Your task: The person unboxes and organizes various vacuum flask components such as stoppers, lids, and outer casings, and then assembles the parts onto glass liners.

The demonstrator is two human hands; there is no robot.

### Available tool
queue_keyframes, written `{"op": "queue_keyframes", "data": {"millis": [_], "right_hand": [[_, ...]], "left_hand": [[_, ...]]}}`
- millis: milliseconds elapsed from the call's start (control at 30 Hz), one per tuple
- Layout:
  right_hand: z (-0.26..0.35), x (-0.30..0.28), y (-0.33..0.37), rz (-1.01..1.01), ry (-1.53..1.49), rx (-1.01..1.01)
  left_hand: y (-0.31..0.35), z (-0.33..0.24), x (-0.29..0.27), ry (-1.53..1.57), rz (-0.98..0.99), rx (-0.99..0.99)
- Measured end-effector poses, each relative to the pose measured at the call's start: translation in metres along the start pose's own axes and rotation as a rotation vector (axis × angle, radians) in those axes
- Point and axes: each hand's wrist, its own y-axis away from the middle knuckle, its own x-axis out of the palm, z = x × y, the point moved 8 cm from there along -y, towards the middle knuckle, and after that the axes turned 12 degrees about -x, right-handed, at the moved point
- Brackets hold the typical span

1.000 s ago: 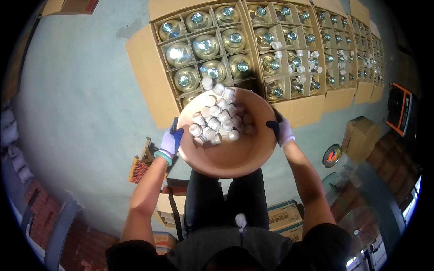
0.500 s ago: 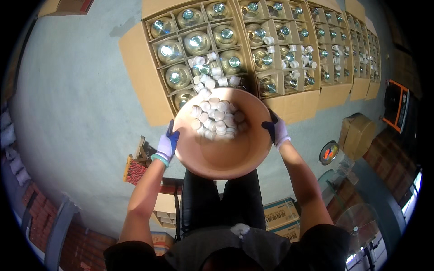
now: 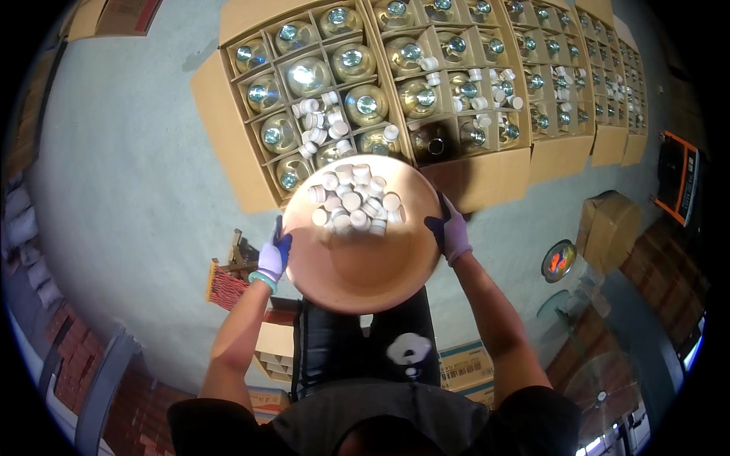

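Between my gloved hands is a wide, pinkish-tan basin [image 3: 357, 285], tilted a little, with a heap of white caps [image 3: 351, 201] at its far side. My left hand [image 3: 272, 254], in a lilac and dark blue glove, grips the left rim. The right rim is gripped by my right hand [image 3: 450, 229] in a matching glove. Just beyond the basin stands an open cardboard box [image 3: 236, 163] with dividers. Its compartments hold rounded amber glass bottles [image 3: 262, 93], necks up. A cluster of loose caps [image 3: 319, 121] lies on the nearer bottles and dividers.
More divided boxes of bottles [image 3: 475, 171] run in a row to the right, some with caps scattered on them. A red-meshed wooden item [image 3: 228, 283] is at my left. At right are a brown carton [image 3: 610, 228], a round dish [image 3: 559, 261] and an orange-edged black case [image 3: 677, 178].
The basin has moved slightly left and toward me in both hands. Its caps have shifted and look fewer. Some loose caps now lie spread over the near compartments of the first box.
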Motion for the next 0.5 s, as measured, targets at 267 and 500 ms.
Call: {"op": "queue_keyframes", "data": {"millis": [267, 500], "right_hand": [[-0.056, -0.014, -0.011, -0.007, -0.042, 0.021], [-0.041, -0.079, 0.009, -0.090, 0.081, -0.278]], "left_hand": [[0.011, -0.014, 0.023, -0.131, -0.052, 0.008], [0.041, -0.056, 0.070, -0.547, -0.207, 0.069]]}}
